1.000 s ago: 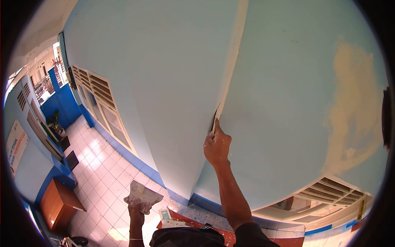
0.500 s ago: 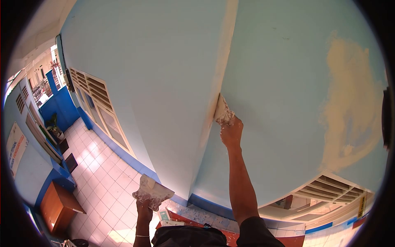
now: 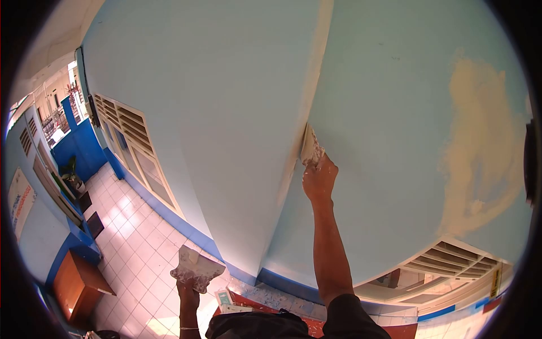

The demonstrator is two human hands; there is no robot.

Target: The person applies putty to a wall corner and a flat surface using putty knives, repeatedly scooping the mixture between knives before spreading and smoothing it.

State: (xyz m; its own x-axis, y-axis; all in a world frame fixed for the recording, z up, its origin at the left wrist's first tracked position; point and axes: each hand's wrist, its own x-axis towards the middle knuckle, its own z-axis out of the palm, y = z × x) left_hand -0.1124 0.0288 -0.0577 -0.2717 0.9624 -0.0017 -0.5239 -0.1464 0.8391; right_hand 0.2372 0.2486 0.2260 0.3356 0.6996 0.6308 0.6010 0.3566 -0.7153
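My right hand [image 3: 320, 179] is closed round a putty-smeared scraper [image 3: 311, 148], whose blade lies against the wall edge [image 3: 305, 121], where a strip of cream filler runs down. Lower left, my left hand [image 3: 188, 289] grips a wide putty knife [image 3: 196, 269] from below; its blade is coated with pale, lumpy putty and held away from the wall. A large cream patch [image 3: 483, 147] covers part of the light blue wall [image 3: 384, 141] on the right.
Louvred windows [image 3: 132, 150] stand at left, and another window [image 3: 446, 260] is low on the right. A wooden desk [image 3: 79, 282] and a potted plant [image 3: 73, 178] stand on the tiled floor [image 3: 135, 243]. White scraps litter the ground near the wall base.
My right hand and its scraper have moved slightly up and right along the edge. My left hand, with the putty knife, has shifted left and a little down.
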